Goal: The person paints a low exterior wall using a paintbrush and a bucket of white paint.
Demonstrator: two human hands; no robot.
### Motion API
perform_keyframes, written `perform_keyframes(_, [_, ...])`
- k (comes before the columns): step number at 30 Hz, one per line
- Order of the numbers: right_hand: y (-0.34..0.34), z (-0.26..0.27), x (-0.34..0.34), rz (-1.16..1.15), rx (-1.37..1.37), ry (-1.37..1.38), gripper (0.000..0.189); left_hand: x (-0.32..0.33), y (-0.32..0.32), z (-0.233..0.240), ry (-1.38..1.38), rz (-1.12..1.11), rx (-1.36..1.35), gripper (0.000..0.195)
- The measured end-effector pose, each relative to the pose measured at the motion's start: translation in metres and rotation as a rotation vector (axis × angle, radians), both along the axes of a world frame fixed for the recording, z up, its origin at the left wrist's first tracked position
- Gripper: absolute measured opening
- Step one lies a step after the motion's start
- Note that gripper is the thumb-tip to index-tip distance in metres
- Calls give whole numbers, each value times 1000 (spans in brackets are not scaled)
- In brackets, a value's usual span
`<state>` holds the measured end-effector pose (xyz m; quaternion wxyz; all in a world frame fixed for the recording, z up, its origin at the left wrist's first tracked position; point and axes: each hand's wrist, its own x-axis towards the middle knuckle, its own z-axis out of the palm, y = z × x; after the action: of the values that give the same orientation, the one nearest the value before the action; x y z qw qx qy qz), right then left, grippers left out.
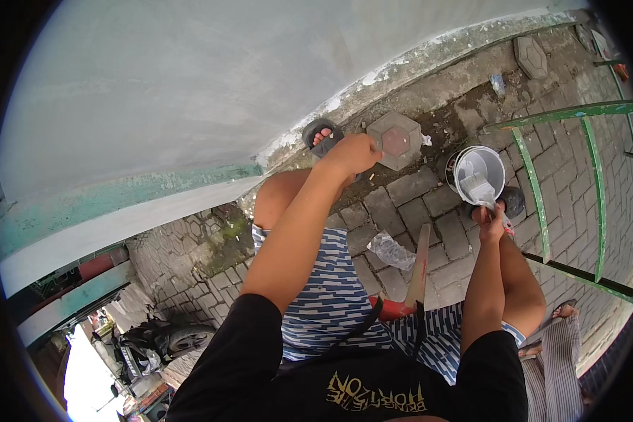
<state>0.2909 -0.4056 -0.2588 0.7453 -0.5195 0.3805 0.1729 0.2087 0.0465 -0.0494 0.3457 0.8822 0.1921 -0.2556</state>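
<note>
My right hand [491,224] grips the handle of a flat paintbrush [477,188] at the right. Its paint-coated bristles are inside the mouth of a white plastic paint bucket [502,164], which stands on the ground by my right foot. Light grey or white paint coats the bucket's inside. My left hand [356,152] hovers over my left foot, near the base of the wall, with its fingers curled. Nothing shows in that hand, though its underside is hidden. A grey-white painted wall [190,89] rises before me, with a green-painted ledge [137,187] at the left.
A green metal ladder-like frame [559,116] stands at the right. A hexagonal paving block [395,140] lies beside the wall base, a clear plastic wrapper [393,250] on the pavers. Between my legs is red plastic [393,310]. A person's striped trousers [559,364] and a motorcycle [158,343] are behind.
</note>
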Motion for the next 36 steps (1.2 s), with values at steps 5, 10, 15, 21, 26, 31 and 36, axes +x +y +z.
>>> perform_keyframes(5, [-10,-7,0,37,-3,-35,37,0,0,-15,162,-153,105,32])
perform_keyframes(10, [-3,2,3,8,32,-9,38,8,-1,-15,176,-94,25,36])
perform_keyframes(15, [1,3,2,18,-37,-11,35,4,-3,-21,175,-142,48,38])
perform_keyframes(21, [19,19,29,-91,138,-204,31,-3,-9,-23,294,-202,-9,38])
perform_keyframes(26, [147,50,49,73,308,-221,29,-42,-18,-30,487,-354,39,37])
perform_keyframes(31, [308,28,36,64,492,-171,29,-45,-18,-2,669,-384,-35,34])
perform_keyframes(36, [416,-18,15,15,342,-192,30,-37,-7,3,696,-295,-45,32])
